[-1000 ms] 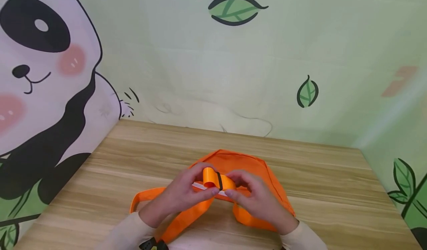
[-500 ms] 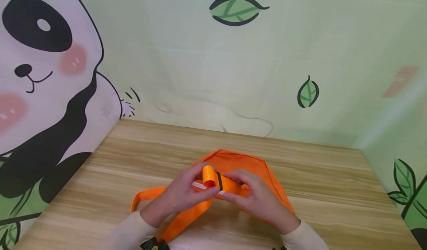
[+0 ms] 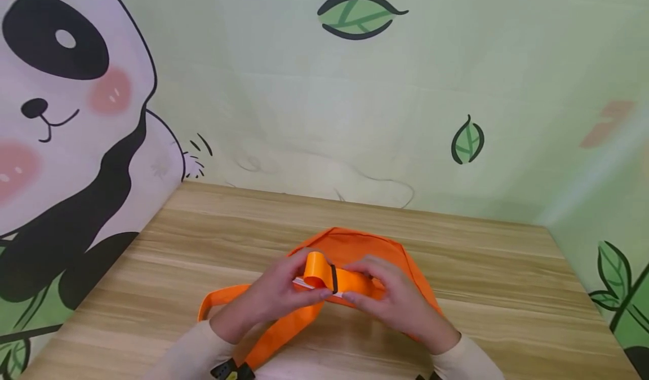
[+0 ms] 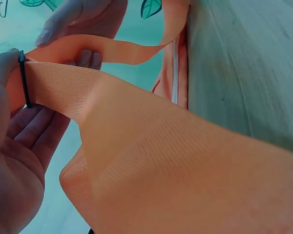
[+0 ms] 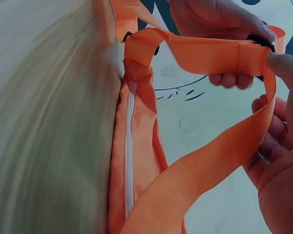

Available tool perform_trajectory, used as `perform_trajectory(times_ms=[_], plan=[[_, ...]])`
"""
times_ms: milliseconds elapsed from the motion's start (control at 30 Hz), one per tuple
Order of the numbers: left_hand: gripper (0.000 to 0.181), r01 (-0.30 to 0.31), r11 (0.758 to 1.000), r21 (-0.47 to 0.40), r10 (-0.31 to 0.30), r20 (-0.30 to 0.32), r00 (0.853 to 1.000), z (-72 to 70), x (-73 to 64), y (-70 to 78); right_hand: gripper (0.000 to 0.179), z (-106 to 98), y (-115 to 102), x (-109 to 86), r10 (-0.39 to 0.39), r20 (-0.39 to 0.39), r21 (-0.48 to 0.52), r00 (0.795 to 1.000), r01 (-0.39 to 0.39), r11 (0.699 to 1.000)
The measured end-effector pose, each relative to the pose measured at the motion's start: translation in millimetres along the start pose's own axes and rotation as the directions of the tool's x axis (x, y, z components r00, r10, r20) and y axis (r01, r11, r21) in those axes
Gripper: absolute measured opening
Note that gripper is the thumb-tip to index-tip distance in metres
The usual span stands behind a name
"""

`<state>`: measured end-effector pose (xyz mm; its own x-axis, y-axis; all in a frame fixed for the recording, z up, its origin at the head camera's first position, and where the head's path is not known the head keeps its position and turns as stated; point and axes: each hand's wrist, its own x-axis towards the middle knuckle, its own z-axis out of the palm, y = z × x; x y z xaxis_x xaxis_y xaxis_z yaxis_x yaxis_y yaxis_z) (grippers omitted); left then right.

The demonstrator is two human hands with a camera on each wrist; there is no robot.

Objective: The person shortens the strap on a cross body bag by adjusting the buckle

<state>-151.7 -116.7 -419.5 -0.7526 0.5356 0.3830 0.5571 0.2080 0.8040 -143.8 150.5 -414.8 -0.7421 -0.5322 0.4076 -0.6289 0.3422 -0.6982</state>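
Observation:
An orange bag [image 3: 365, 244] with a white zipper [image 5: 131, 146] lies on the table, its orange strap [image 3: 315, 267] raised in front of it. My left hand [image 3: 276, 287] pinches the strap at a narrow black slider [image 3: 334, 279], thumb near its lower end. A loop of webbing stands up left of the slider. To the right, my right hand [image 3: 400, 298] holds the webbing between thumb and fingers. In the left wrist view the slider [image 4: 24, 80] crosses the strap beside the left thumb. A wide length of strap [image 5: 205, 161] runs down from the hands in the right wrist view.
The wood-grain table [image 3: 507, 290] extends to both sides. Another strap length [image 3: 223, 296] curves on it at left. Small black pieces [image 3: 233, 370] show at the bottom edge below the left wrist. A backdrop with a panda [image 3: 61, 115] and leaves stands behind.
My right hand has shifted slightly right, and more webbing shows between it and the slider. The slack strap that hung below that hand has drawn out of sight. The left hand stays nearly still.

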Motion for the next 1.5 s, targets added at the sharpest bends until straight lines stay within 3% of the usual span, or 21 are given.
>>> perform_trajectory(times_ms=[267, 400, 533, 733, 900, 1133, 1267, 1500], plan=[[0.045, 0.054, 0.996, 0.069, -0.064, 0.138, 0.988, 2.0, 3.1, 1.5, 0.046, 0.3, -0.3, 3.8, -0.075, 0.028, -0.039, 0.997, 0.076, 0.996], [0.052, 0.028, 0.988, 0.155, -0.059, 0.198, 0.978, 1.2, 5.8, 3.5, 0.048, 0.2, 1.8, 4.4, -0.116, 0.025, -0.056, 0.993, 0.117, 0.992], [0.06, 0.036, 0.985, 0.169, -0.077, 0.243, 0.967, 1.5, 7.7, 4.2, 0.047, -0.1, 1.7, 4.7, -0.099, 0.03, -0.065, 0.995, 0.101, 0.993], [0.059, 0.079, 0.973, 0.215, -0.126, 0.21, 0.97, 8.6, 6.9, -0.8, 0.045, 0.4, -0.2, 4.0, -0.007, 0.027, -0.057, 1.0, 0.009, 0.998], [0.043, 0.073, 0.956, 0.283, -0.122, 0.158, 0.98, 13.8, 5.6, -3.3, 0.042, 1.0, 0.5, 3.9, 0.014, 0.026, -0.055, 1.0, -0.012, 0.998], [0.032, 0.028, 0.952, 0.305, -0.082, 0.167, 0.983, 7.0, 3.8, -2.0, 0.042, -1.5, 4.3, 1.1, 0.062, 0.049, -0.009, 0.997, -0.062, 0.998], [0.029, 0.0, 0.939, 0.344, -0.069, 0.187, 0.98, 2.9, 2.8, -0.8, 0.04, -3.5, 6.6, -0.5, 0.051, 0.058, 0.015, 0.997, -0.052, 0.999], [0.041, 0.047, 0.939, 0.339, -0.121, 0.199, 0.973, 1.1, 1.3, 1.0, 0.041, -3.2, 6.5, -1.1, -0.002, 0.061, 0.019, 0.998, 0.0, 1.0]])
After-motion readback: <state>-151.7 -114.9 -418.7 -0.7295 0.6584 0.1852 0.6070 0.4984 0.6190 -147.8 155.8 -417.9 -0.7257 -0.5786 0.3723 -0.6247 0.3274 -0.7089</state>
